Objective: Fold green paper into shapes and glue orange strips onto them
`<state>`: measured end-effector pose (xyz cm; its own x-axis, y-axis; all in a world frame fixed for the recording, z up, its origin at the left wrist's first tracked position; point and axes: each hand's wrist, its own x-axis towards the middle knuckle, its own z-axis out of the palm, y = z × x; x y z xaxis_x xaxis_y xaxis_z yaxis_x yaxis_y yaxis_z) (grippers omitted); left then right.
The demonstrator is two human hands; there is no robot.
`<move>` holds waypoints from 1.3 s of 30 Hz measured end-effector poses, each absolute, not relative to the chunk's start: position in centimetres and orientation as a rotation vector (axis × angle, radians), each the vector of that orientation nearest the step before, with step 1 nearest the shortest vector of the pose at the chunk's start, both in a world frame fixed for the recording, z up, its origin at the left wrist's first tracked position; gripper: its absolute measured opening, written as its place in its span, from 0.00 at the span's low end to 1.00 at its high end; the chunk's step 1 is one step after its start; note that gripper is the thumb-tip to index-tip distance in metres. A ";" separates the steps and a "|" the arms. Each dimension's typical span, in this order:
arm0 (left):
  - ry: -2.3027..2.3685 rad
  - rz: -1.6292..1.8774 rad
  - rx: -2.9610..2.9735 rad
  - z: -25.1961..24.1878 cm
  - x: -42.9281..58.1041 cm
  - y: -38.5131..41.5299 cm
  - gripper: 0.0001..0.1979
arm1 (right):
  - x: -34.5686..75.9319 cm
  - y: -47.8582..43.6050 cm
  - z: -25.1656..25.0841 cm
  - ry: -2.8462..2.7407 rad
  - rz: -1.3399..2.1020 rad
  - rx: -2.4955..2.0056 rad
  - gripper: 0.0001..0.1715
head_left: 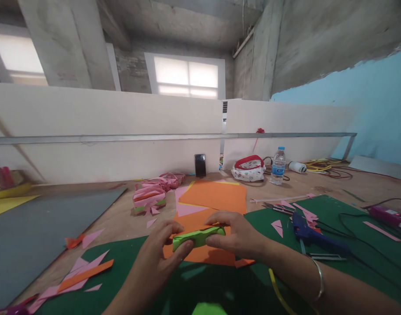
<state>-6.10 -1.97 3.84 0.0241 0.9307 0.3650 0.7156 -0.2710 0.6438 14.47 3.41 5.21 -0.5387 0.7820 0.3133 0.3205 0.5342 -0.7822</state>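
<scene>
A rolled or folded piece of bright green paper lies level between my two hands. My left hand grips its left end, thumb on the near side and fingers behind. On the other end, my right hand pinches it with the thumb in front and fingers over the top. Just beyond and beneath the hands are orange sheets with pink and yellow edges showing under them. Another bright green piece shows at the bottom edge, mostly out of frame.
A blue glue gun and scissors lie right on the green mat. Pink paper pieces are piled beyond my left hand. A phone, pouch and water bottle stand at the back. Paper scraps lie left.
</scene>
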 end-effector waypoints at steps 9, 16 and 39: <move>1.653 1.221 2.044 3.4 -5.7 -2.1 0.15 | 14.7 3.6 5.1 -2.083 0.790 -0.749 0.18; 1.643 1.192 2.112 3.9 -5.7 -2.8 0.14 | 14.9 3.6 5.2 -2.076 0.764 -0.755 0.22; 1.705 1.133 2.014 3.4 -5.5 -2.7 0.13 | 14.6 3.5 4.5 -2.150 0.873 -0.718 0.07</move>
<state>-5.54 -2.75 3.42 0.0022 0.9229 0.3851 0.7128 -0.2715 0.6466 14.58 3.46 4.48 -0.6032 0.6947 0.3920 0.2245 0.6194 -0.7523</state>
